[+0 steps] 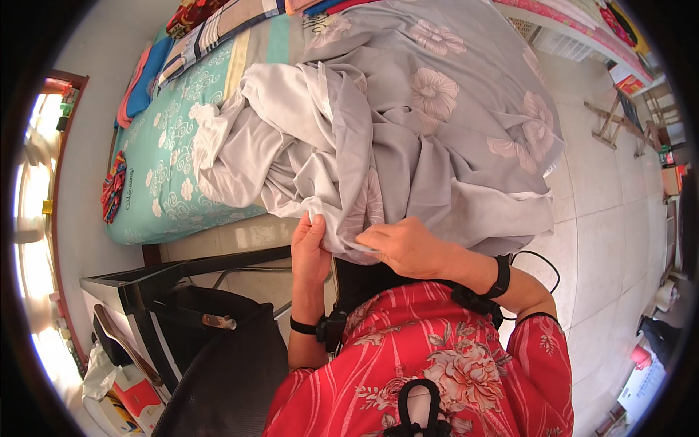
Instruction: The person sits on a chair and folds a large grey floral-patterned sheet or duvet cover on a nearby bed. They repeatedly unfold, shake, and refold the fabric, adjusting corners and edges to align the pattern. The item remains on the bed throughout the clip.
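Observation:
A large grey bed cover point(398, 125) with pale pink flowers lies in loose folds over the bed and hangs over its near side. My left hand point(311, 246) pinches its pale edge between thumb and fingers. Just to the right, my right hand point(407, 247) grips another part of the same edge, the fingers curled over the cloth. The two hands are apart, with a short stretch of fabric between them. Beneath the cover, at the left, shows a teal patterned bed sheet point(164, 180).
Folded plaid bedding point(213, 38) and blue and pink cloths point(143, 82) lie along the far side of the bed. A black mesh chair point(229, 349) and a black-framed table point(131, 289) stand at my left. A wooden folding stool point(617, 117) is on the tiled floor at right.

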`<state>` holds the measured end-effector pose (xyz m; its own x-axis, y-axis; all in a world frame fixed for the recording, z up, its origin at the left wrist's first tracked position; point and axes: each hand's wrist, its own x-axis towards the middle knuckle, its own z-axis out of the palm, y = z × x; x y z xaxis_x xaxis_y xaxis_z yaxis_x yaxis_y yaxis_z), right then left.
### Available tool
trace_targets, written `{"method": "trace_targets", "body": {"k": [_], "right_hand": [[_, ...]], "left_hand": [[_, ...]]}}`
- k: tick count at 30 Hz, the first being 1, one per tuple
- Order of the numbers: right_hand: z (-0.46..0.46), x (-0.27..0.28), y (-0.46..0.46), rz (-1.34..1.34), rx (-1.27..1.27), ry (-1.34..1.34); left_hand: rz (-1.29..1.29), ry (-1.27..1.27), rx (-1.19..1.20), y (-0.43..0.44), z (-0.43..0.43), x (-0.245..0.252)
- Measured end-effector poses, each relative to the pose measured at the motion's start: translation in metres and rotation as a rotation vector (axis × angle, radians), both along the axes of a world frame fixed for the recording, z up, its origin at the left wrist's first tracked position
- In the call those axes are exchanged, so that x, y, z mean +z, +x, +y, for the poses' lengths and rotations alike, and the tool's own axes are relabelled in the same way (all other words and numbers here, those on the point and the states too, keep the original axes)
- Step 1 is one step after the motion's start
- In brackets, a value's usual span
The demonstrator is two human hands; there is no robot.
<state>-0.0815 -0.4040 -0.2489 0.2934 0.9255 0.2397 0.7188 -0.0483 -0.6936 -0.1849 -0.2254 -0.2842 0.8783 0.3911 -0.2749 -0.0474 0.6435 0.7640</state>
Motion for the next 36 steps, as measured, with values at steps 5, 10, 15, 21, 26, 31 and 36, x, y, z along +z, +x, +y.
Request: {"method": "trace_targets", "body": {"k": [5,10,15,21,26,31,36], "right_hand": [[-0.006,0.006,-0.016,0.005,0.045,0.229],[0.0,-0.002,-0.03,-0.063,0.182,0.114],[0.001,-0.004,-0.018,0.083,0.144,0.105],[0.033,0.004,0.077,1.075,-0.281,0.091],[0.114,-0.031,0.154,1.305,-0.254,-0.037],[0.186,-0.072,0.176,0.88,-0.488,-0.14],[0.234,0.009,0.194,0.047,-0.633,0.19]], "left_hand": [[0.002,0.021,-0.092,-0.001,-0.008,0.001],[0.019,0.014,-0.088,0.001,-0.015,0.002],[0.078,0.343,-0.05,0.002,-0.019,0.023],[-0.154,0.664,-0.228,-0.018,-0.03,0.062],[-0.219,1.029,-0.667,0.0,-0.055,0.042],[-0.252,1.014,-0.727,0.006,-0.052,0.02],[-0.083,0.857,-0.37,0.006,-0.032,0.014]]}}
